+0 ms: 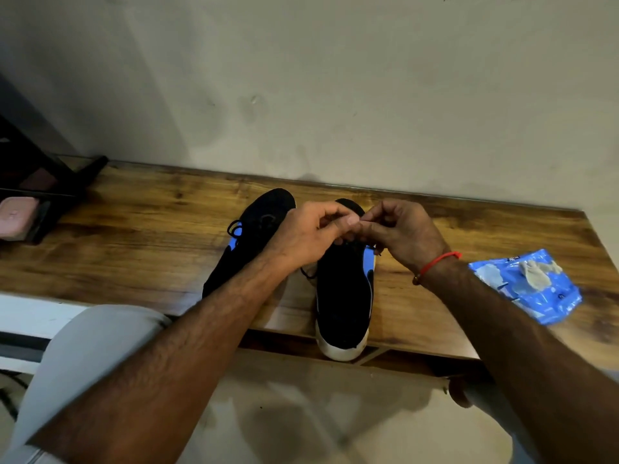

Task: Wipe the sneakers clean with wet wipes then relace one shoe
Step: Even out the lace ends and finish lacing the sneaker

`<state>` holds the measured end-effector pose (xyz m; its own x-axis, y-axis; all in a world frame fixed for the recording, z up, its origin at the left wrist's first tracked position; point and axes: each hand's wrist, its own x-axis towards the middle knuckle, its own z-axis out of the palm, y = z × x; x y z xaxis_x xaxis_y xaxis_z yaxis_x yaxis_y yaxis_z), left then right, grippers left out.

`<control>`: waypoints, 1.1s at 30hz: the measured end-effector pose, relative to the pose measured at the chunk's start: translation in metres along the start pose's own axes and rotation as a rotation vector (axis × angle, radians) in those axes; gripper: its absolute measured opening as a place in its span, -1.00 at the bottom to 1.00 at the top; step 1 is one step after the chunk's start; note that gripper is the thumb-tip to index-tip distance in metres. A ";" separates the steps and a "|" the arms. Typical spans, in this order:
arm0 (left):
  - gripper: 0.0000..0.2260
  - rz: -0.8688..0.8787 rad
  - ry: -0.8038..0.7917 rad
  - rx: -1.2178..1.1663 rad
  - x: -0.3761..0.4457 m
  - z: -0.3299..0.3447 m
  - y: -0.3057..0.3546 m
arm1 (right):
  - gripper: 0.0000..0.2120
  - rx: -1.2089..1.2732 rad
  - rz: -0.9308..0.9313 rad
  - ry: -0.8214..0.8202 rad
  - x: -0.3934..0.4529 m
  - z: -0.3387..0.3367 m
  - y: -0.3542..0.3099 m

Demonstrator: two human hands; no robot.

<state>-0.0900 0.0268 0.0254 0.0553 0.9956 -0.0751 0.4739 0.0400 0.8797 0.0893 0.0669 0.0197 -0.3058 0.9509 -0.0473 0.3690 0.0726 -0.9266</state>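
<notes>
Two black sneakers with blue side patches stand side by side on the wooden table (134, 236). The left sneaker (254, 236) is partly hidden behind my left forearm, its black lace looped at the side. The right sneaker (345, 296) has its white heel overhanging the table's front edge. Both hands meet above the right sneaker's lacing area. My left hand (308, 236) and my right hand (402, 232) pinch the thin black lace (310, 274) between fingertips; most of the lace is hidden under the hands.
A blue wet wipes pack (536, 289) lies on the table at the right with a used greyish wipe (539, 272) on top. A pink object (16, 216) and a dark stand (77, 175) sit at the far left. The wall rises directly behind the table.
</notes>
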 end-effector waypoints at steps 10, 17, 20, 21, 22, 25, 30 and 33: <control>-0.97 -0.114 0.069 0.173 -0.001 -0.011 -0.013 | -0.88 -0.149 0.109 -0.130 0.001 0.001 0.008; -0.83 -0.116 0.041 0.415 -0.007 -0.002 -0.023 | -0.79 -0.281 0.243 -0.226 -0.003 0.005 0.011; -0.87 -0.104 0.061 0.457 -0.010 0.001 -0.023 | -0.85 -0.278 0.208 -0.200 -0.003 0.007 0.013; -0.88 -0.099 0.070 0.467 -0.011 0.003 -0.024 | -0.87 -0.262 0.213 -0.194 -0.002 0.008 0.013; -0.88 -0.094 0.081 0.479 -0.012 0.004 -0.024 | -0.89 -0.240 0.224 -0.193 -0.002 0.008 0.014; -0.90 -0.076 0.114 0.512 -0.013 0.011 -0.027 | -0.93 -0.126 0.286 -0.199 -0.002 0.009 0.015; -0.91 -0.012 0.176 0.528 -0.018 0.022 -0.030 | -0.90 0.030 0.359 -0.206 -0.005 0.008 0.019; -0.92 -0.039 0.174 0.453 -0.016 0.021 -0.031 | -0.90 0.092 0.361 -0.193 -0.005 0.009 0.022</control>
<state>-0.0873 0.0076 -0.0109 -0.0994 0.9950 0.0097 0.8100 0.0752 0.5816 0.0907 0.0612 -0.0039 -0.3335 0.8356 -0.4366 0.4055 -0.2909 -0.8666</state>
